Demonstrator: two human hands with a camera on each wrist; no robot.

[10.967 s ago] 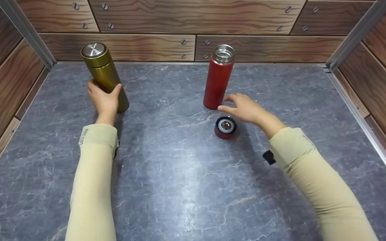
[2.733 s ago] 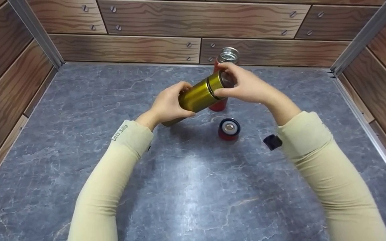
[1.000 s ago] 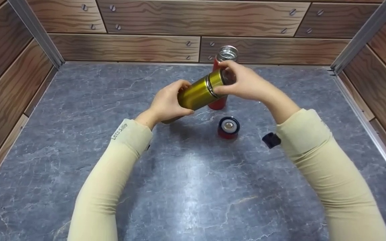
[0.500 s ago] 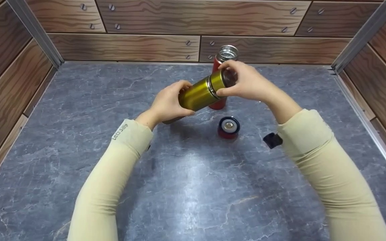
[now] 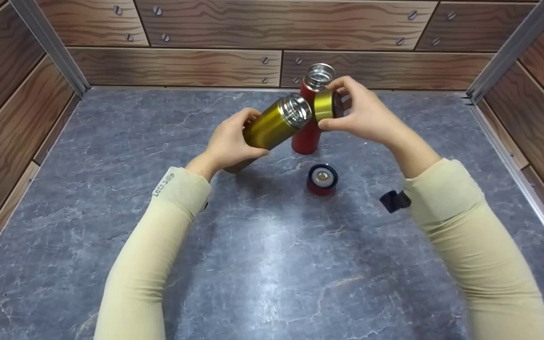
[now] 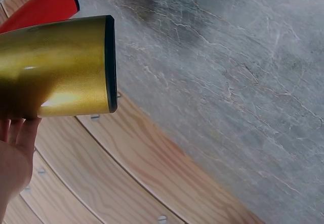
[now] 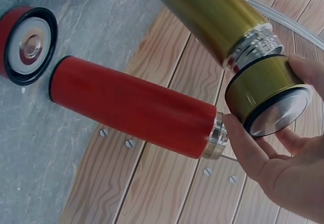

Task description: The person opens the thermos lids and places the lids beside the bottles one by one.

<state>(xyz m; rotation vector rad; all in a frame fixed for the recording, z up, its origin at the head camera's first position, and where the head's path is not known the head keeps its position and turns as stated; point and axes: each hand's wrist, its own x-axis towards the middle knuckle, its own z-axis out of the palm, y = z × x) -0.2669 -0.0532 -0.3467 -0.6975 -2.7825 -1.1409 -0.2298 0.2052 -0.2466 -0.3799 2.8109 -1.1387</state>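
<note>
My left hand (image 5: 232, 140) grips the body of a gold thermos flask (image 5: 269, 126), tilted with its bare threaded steel mouth toward the upper right. In the left wrist view the dark base rim of the gold flask (image 6: 61, 67) shows. The gold lid (image 5: 325, 105) is off the flask, pinched between thumb and fingers of my right hand (image 5: 361, 111). In the right wrist view the lid (image 7: 260, 92) sits close by the flask's mouth. Behind them a red thermos flask (image 5: 306, 137) stands upright and uncapped. Its red lid (image 5: 322, 180) lies upside down in front, inner side up.
The grey marbled tabletop (image 5: 111, 212) is bounded by wood-patterned panels (image 5: 215, 68) at the back and sides, with metal strips at the corners. A black strap piece (image 5: 395, 201) sticks out at my right cuff.
The gold lid has come off the flask, and my right hand has moved it slightly right, exposing the mouth. Earlier, the gold flask stood capped at the left. The red flask stays put.
</note>
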